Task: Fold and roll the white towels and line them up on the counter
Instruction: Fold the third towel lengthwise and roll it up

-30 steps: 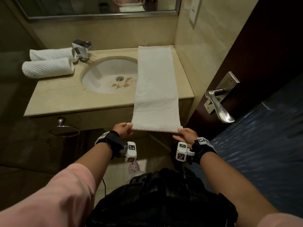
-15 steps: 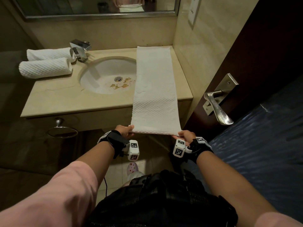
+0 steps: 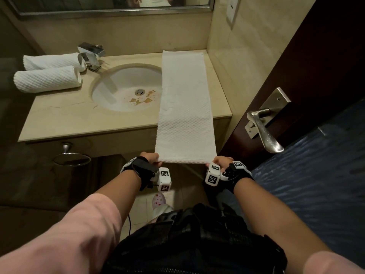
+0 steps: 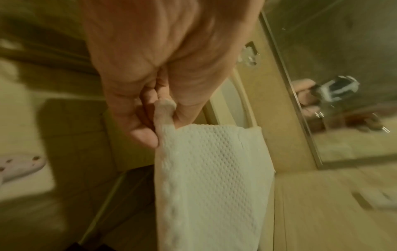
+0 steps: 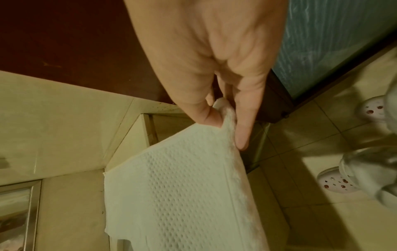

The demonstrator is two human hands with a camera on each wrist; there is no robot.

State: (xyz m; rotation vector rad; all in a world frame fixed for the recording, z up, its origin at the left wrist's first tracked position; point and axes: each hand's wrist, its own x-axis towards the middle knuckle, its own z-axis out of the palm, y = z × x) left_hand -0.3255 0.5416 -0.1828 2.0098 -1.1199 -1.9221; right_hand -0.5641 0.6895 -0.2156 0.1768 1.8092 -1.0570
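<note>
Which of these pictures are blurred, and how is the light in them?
Head view: sharp but dim and warm, wide-angle bending at the edges, long towel bright. Left wrist view: motion-smeared background, left hand and weave fairly clear, yellowish cast. Right wrist view: sharper; right hand clear, hard shadows on the floor tiles.

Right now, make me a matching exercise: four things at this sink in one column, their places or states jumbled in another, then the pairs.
Things:
1. rolled towels
2. long towel
3. tap
4. hands, left and right

Places or states:
A. behind the basin
B. gripping the towel's near corners
C. left end of counter
D. flat, overhanging the counter edge

Pairs: 1-C, 2-D, 3-A, 4-B
</note>
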